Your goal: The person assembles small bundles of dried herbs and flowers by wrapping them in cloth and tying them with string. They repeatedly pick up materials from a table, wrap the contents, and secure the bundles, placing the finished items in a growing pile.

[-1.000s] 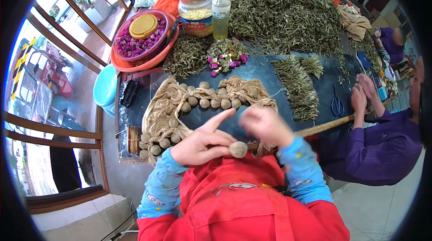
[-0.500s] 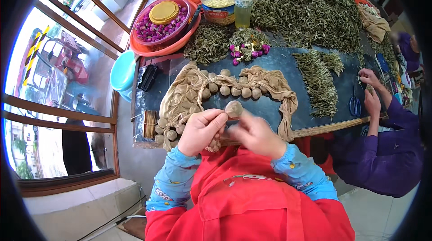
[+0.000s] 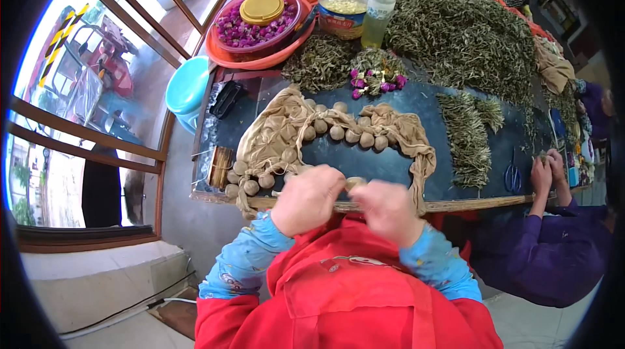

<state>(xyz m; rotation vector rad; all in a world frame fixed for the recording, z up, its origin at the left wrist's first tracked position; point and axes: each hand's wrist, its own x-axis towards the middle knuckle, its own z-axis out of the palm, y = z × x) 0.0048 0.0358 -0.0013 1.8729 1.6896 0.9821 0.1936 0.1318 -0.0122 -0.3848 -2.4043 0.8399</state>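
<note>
Just over the table's front edge, my left hand [image 3: 308, 200] is closed on tan stretchy cloth at a cloth-wrapped ball [image 3: 355, 183]. The ball shows between my two hands. Against its right side is my right hand [image 3: 390, 211], fingers curled together and blurred by motion; what they pinch is hidden. Ahead of my hands, a long tan cloth [image 3: 272, 129] lies in an arch, with a row of similar tied balls [image 3: 336, 132] along it. More balls [image 3: 251, 187] cluster at its left end, with pale thread near them.
At left are a bundle of sticks [image 3: 220, 168], a black case [image 3: 226, 99] and a blue basin [image 3: 187, 88]. Behind stand a tub of purple buds [image 3: 228, 28], a jar [image 3: 338, 23], a bottle [image 3: 378, 13] and heaped dried herbs [image 3: 456, 30]. Scissors [image 3: 513, 178] lie near a co-worker [image 3: 540, 251].
My hands have drawn lower and nearer to me, and the ball between them is now partly covered. The view has shifted slightly. The co-worker's hands have come together lower down.
</note>
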